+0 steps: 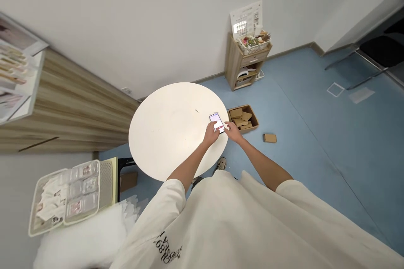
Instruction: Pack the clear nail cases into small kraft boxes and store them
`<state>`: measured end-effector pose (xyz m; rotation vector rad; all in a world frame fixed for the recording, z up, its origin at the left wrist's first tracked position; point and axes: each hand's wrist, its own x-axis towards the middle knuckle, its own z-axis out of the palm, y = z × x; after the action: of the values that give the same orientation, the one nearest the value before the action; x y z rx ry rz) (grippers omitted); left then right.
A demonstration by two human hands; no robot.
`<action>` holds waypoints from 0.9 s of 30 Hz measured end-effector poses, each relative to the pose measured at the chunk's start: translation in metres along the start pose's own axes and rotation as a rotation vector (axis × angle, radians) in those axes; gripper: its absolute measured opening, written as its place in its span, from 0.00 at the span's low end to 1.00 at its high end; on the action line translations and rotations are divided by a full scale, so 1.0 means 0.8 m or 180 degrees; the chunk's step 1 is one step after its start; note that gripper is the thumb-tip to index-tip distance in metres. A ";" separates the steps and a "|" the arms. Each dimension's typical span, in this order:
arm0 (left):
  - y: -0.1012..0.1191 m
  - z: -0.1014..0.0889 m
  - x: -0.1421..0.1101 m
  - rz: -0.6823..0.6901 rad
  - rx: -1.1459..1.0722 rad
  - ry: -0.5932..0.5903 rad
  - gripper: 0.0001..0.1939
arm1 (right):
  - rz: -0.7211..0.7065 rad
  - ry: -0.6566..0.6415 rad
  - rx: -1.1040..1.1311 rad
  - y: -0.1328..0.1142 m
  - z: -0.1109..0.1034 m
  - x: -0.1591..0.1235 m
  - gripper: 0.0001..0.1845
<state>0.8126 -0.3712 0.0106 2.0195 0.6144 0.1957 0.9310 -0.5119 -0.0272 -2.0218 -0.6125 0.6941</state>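
Observation:
A smartphone [216,118] with a lit, mostly white screen and a red bar low on it is over the right side of a round white table [167,130]. Whether it rests on the tabletop or is held just above it, I cannot tell. My left hand [211,133] grips the phone at its left edge, thumb near the lower end of the screen. Close to the phone's right edge is my right hand [233,132], thumb and fingers apart and pointing toward the screen. Any contact there is too small to make out.
On the floor beyond the table's right edge stands an open carton [256,119] of small cardboard boxes; another small box [269,138] lies farther right. A wooden cabinet [232,61] is against the wall. White plastic baskets [99,189] sit lower left, a chair [381,52] far right.

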 end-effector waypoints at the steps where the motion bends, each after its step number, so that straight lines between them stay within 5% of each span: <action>1: -0.005 -0.012 -0.008 -0.0063 -0.0021 0.0076 0.27 | -0.0059 -0.0065 -0.0012 -0.008 0.010 0.000 0.26; 11: -0.075 -0.129 -0.118 -0.0629 -0.0312 0.0708 0.27 | -0.0478 -0.0706 -0.0270 -0.102 0.130 -0.022 0.25; 27: -0.226 -0.304 -0.357 -0.0984 -0.0377 0.1371 0.26 | -0.0703 -0.1520 -0.0536 -0.219 0.395 -0.172 0.23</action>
<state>0.4125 -0.2547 0.0126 1.7489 1.1471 0.4749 0.5913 -0.3319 0.0134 -1.9037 -1.1873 1.0265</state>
